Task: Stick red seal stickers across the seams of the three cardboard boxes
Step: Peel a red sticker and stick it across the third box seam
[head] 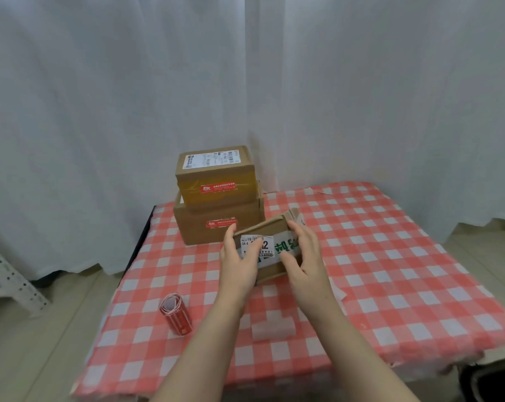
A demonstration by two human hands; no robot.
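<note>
Both hands held the third box, a small brown cardboard box with a white shipping label and green print, lifted and tilted just in front of the stack near the bench's far left corner. The left hand clasped the box's left end, its fingers curled over the label; the right hand gripped the right end, thumb on the near face and fingers wrapped over the top edge. Neither hand held a sticker.

The stack was a larger brown cardboard box with a smaller taped brown cardboard box on top; each showed a red seal sticker on its front face, the lower one likewise, so two of the three looked sealed. No red sticker was visible on the held box. The roll of red seal stickers lay near the bench's left edge, well apart from the hands, and a pale strip that looked like peeled backing paper lay towards the near edge on the red-and-white checked cloth covering the bench.

The step seemed to be turning the box to find its seam. To do it well, the seam should face up, the box should rest flat on the bench, and the flaps should be pressed closed before a sticker is peeled, centred across the seam and rubbed down from the middle outward.
</note>
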